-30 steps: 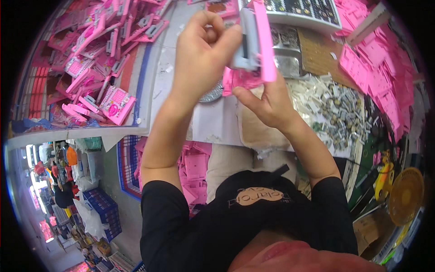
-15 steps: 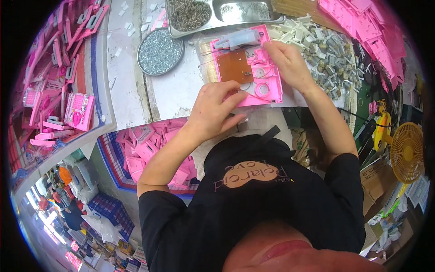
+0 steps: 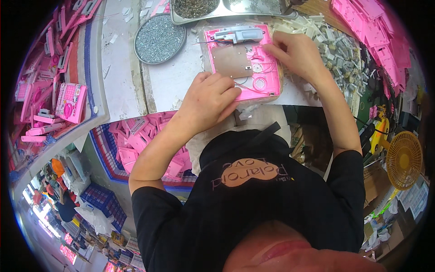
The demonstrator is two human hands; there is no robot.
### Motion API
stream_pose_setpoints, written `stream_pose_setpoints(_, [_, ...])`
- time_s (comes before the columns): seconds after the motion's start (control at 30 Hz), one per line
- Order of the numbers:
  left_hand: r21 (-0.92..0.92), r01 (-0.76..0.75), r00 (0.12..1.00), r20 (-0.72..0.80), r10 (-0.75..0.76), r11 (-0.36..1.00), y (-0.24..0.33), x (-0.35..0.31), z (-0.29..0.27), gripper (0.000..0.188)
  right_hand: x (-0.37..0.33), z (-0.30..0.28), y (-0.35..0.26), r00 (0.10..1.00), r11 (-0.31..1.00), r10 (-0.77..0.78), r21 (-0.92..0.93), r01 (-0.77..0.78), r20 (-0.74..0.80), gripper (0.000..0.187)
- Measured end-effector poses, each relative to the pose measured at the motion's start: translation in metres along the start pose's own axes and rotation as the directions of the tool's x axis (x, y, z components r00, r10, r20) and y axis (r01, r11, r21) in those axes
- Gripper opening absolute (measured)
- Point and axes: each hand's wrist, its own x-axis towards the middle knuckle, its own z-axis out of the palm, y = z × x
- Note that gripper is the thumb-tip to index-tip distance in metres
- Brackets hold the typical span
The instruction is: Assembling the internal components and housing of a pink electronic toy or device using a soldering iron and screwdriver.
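- Pressing down with my left hand (image 3: 209, 97), fingers bent, I pin the near corner of the one pink toy shell (image 3: 240, 61) so it lies flat and cannot slide.
- My right hand (image 3: 297, 54) touches the shell's right edge; I cannot tell if it pinches anything.
- Inside the shell I count one brown board (image 3: 232, 61) and one grey part (image 3: 239, 34).
- Past my left hand sits one round dish of tiny screws (image 3: 160, 38).

Left hand (image 3: 209, 100) curled, fingers bent downward, right hand (image 3: 297, 53) fingers pinched, forearms converging forward
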Motion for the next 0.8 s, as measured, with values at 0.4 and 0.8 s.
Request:
stream_pose_setpoints(0.4, [-0.017,0.043,0.991,-0.128,-0.044,0.999,0.001,0.004,0.011,0.017,-0.003,0.021,-0.027,0.936,0.934,-0.331,-0.182,0.306,-0.123,0.01])
stream_pose_setpoints(0.8, [-0.043,0.076,0.959,-0.269,-0.085,0.996,-0.003,0.009,0.018,0.013,0.007,0.003,-0.03,0.944,0.927,-0.323,-0.18,0.33,0.071,0.014])
